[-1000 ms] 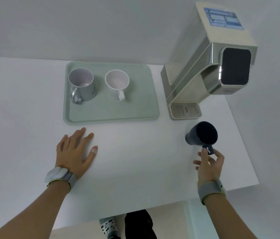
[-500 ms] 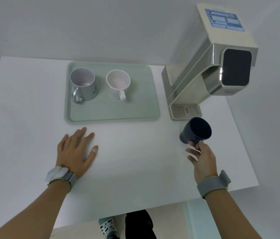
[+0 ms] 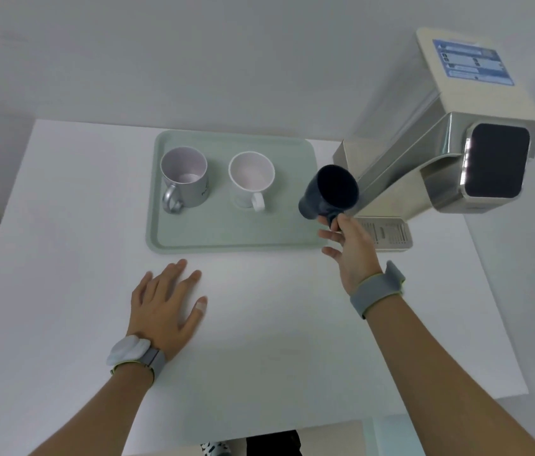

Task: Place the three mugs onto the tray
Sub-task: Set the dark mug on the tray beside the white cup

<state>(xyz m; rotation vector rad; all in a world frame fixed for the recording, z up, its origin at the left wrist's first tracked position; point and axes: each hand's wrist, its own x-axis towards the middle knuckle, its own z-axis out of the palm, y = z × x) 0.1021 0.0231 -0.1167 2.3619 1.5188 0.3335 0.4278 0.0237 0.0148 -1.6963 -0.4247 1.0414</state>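
Observation:
A pale green tray (image 3: 213, 240) lies at the back of the white table. On it stand a silver mug (image 3: 184, 181) at the left and a white mug (image 3: 251, 181) in the middle, both upright with handles toward me. My right hand (image 3: 351, 248) holds a dark blue mug (image 3: 328, 192) by its handle, lifted in the air and tilted, over the tray's right edge. My left hand (image 3: 164, 304) rests flat on the table in front of the tray, fingers spread, holding nothing.
A tall beige and metal water dispenser (image 3: 440, 153) stands right of the tray, its drip grate (image 3: 388, 233) close behind my right hand. The table's (image 3: 259, 357) front edge runs near my forearms; its right edge lies beyond the dispenser.
My right hand has carried the dark blue mug up and to the left, from the table's right side to the tray's right edge. My left hand has stayed put.

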